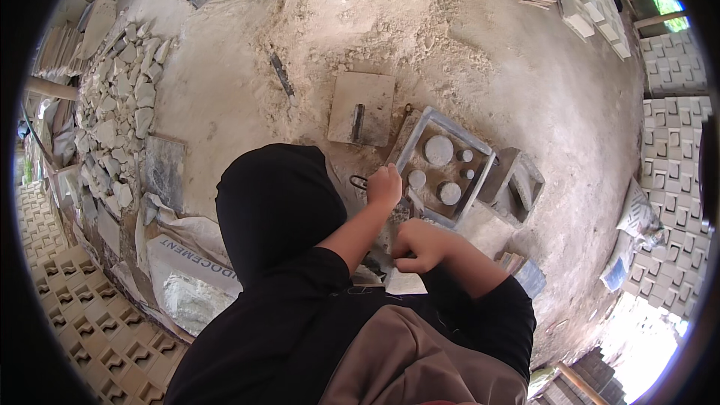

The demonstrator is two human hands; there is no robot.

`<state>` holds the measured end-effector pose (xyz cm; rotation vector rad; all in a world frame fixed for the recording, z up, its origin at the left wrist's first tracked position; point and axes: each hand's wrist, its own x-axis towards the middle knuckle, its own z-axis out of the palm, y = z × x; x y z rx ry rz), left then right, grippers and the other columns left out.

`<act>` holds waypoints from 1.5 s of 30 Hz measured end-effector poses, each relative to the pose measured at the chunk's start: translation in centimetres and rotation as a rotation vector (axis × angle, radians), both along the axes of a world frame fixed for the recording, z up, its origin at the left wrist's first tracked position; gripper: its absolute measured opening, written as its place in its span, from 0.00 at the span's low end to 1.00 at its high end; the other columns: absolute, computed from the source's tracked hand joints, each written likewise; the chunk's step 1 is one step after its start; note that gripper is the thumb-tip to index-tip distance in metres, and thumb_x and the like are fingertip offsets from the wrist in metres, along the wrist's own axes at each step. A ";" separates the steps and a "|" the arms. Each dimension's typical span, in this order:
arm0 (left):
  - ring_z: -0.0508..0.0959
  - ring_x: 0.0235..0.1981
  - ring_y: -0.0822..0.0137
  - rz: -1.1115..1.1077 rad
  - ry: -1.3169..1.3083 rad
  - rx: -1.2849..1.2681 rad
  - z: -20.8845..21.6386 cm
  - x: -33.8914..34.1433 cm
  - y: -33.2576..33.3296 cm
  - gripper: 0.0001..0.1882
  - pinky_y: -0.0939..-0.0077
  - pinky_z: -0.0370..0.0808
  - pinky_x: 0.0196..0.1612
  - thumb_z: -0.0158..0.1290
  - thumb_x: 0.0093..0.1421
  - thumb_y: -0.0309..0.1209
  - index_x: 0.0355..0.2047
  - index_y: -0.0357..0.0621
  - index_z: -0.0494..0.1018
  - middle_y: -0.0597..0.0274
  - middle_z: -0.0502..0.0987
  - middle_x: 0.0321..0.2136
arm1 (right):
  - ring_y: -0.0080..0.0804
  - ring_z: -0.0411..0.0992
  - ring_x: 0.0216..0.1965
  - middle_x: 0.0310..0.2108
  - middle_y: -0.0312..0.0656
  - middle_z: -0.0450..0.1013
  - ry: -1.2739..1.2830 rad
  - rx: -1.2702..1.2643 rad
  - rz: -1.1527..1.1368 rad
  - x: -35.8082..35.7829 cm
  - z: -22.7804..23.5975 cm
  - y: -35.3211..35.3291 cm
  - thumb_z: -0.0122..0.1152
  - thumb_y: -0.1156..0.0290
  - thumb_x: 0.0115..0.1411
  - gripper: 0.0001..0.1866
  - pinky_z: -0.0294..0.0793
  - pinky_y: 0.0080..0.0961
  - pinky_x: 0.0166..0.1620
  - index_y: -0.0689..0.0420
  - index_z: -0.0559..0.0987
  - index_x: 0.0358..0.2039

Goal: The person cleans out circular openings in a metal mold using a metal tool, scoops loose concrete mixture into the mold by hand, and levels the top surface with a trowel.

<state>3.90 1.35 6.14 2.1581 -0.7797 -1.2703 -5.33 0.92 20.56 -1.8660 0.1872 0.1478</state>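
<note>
Just right of centre sits the square frame [461, 132], tilted, pale round discs [439, 151] inside it. The left hand [385, 186] is right by its left corner, fingers bunched narrow, a dark metal loop [358, 181] poking out beside them; whether they grip it, I can't tell. Below the frame's lower edge, the right hand [416, 244] curls tight, fingers folded under, and what's inside, if anything, is hidden!
</note>
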 end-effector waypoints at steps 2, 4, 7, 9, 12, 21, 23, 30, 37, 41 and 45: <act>0.72 0.35 0.42 -0.037 -0.015 -0.025 -0.4 0.3 0.0 0.23 0.55 0.66 0.41 0.34 0.58 0.40 0.29 0.31 0.71 0.37 0.73 0.28 | 0.44 0.59 0.12 0.08 0.46 0.60 -0.041 0.110 -0.081 -1.4 0.0 -1.7 0.49 0.66 0.39 0.13 0.58 0.35 0.19 0.62 0.65 0.07; 0.72 0.35 0.42 -0.044 0.004 -0.038 -0.6 0.3 0.2 0.22 0.55 0.66 0.41 0.34 0.58 0.40 0.29 0.31 0.71 0.37 0.72 0.29 | 0.38 0.56 0.10 0.06 0.43 0.57 -0.098 0.239 -0.163 -3.3 -0.3 -3.5 0.48 0.67 0.42 0.15 0.54 0.31 0.18 0.61 0.62 0.06; 0.71 0.35 0.41 -0.020 0.034 -0.056 -0.6 0.1 0.2 0.22 0.55 0.66 0.41 0.35 0.57 0.39 0.27 0.31 0.70 0.36 0.72 0.29 | 0.31 0.54 0.09 0.05 0.39 0.54 -0.202 0.397 -0.271 -4.7 -0.6 -5.2 0.48 0.68 0.44 0.18 0.49 0.27 0.16 0.59 0.59 0.03; 0.71 0.35 0.41 -0.031 0.007 -0.082 -0.3 -0.1 0.2 0.21 0.55 0.65 0.41 0.35 0.57 0.39 0.26 0.31 0.70 0.36 0.72 0.29 | 0.27 0.53 0.08 0.04 0.36 0.54 -0.223 0.504 -0.313 -5.0 -0.8 -5.9 0.48 0.69 0.45 0.19 0.47 0.25 0.15 0.57 0.58 0.02; 0.71 0.35 0.41 -0.040 -0.017 -0.107 -0.8 -0.3 0.4 0.21 0.54 0.65 0.41 0.36 0.56 0.39 0.25 0.30 0.70 0.36 0.71 0.28 | 0.25 0.51 0.06 0.03 0.34 0.54 -0.319 0.702 -0.485 -4.9 0.0 -6.6 0.49 0.70 0.44 0.20 0.46 0.25 0.15 0.56 0.57 0.01; 0.69 0.36 0.42 -0.057 -0.091 -0.045 -0.3 -1.0 0.2 0.20 0.54 0.63 0.40 0.35 0.57 0.39 0.27 0.33 0.69 0.39 0.72 0.30 | 0.23 0.44 0.05 0.02 0.32 0.48 -0.740 0.712 -0.813 -7.3 1.3 -8.9 0.39 0.70 0.52 0.23 0.41 0.22 0.13 0.52 0.52 0.02; 0.70 0.35 0.43 -0.115 -0.082 -0.040 -0.2 -0.8 0.1 0.21 0.55 0.65 0.40 0.35 0.57 0.40 0.27 0.32 0.69 0.38 0.71 0.30 | 0.21 0.42 0.05 0.02 0.31 0.46 -0.687 0.621 -1.012 -7.3 1.2 -8.4 0.37 0.69 0.56 0.24 0.41 0.21 0.14 0.51 0.51 0.03; 0.71 0.34 0.44 -0.274 -0.201 -0.150 -3.9 -1.0 1.0 0.21 0.55 0.67 0.39 0.36 0.58 0.39 0.28 0.32 0.69 0.39 0.71 0.30 | 0.17 0.45 0.08 0.05 0.30 0.48 -0.435 0.349 -1.667 -4.7 -1.5 -8.3 0.45 0.73 0.54 0.24 0.38 0.21 0.14 0.54 0.53 0.03; 0.71 0.34 0.44 -0.466 -0.320 -0.226 -1.7 -0.7 0.7 0.19 0.55 0.67 0.39 0.37 0.57 0.38 0.27 0.32 0.69 0.40 0.72 0.30 | 0.17 0.47 0.10 0.07 0.29 0.50 -0.355 0.250 -1.653 -3.5 -2.1 -8.2 0.45 0.69 0.55 0.22 0.42 0.20 0.15 0.55 0.54 0.06; 0.71 0.34 0.43 -0.391 -0.268 -0.223 -2.5 -0.7 1.2 0.18 0.54 0.67 0.38 0.36 0.57 0.36 0.27 0.32 0.68 0.39 0.72 0.30 | 0.17 0.48 0.11 0.07 0.29 0.50 -0.201 0.153 -1.698 -2.8 -0.4 -10.4 0.44 0.69 0.55 0.21 0.44 0.20 0.15 0.55 0.55 0.07; 0.71 0.33 0.42 -0.168 -0.070 -0.125 -0.7 -0.7 0.5 0.18 0.54 0.66 0.38 0.36 0.58 0.36 0.27 0.32 0.68 0.38 0.71 0.29 | 0.17 0.46 0.11 0.07 0.30 0.49 -0.431 0.207 -1.885 -3.8 -1.9 -9.3 0.41 0.70 0.54 0.20 0.43 0.20 0.15 0.54 0.53 0.07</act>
